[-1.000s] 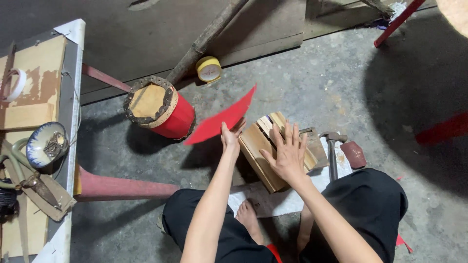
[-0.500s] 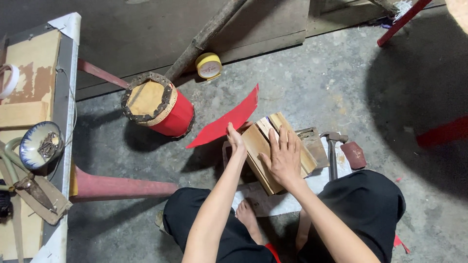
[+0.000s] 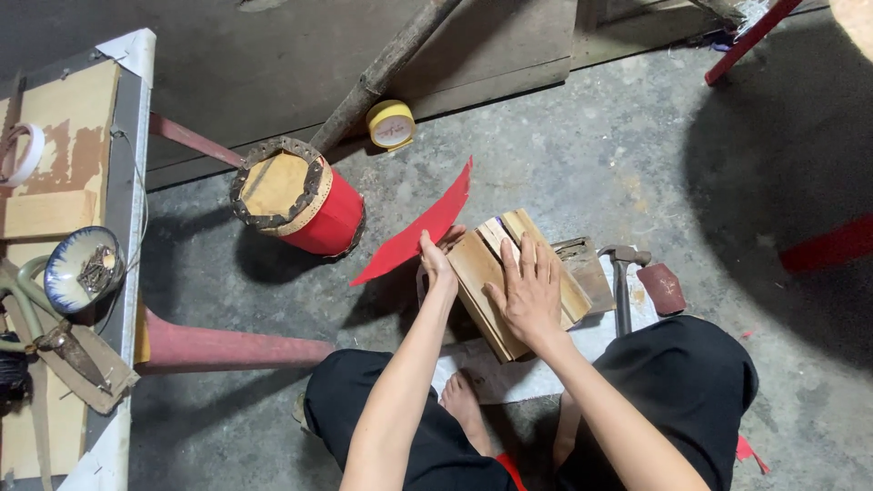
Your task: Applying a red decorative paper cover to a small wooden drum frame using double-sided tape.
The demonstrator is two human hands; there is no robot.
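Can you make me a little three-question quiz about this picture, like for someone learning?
1. True or false: the right hand lies flat on the wooden block.
2. What does the left hand touch? A) the yellow tape roll B) the red paper sheet C) the hammer
3. Fill in: the small drum on the floor has a ___ side.

Key: 1 true; 2 B; 3 red.
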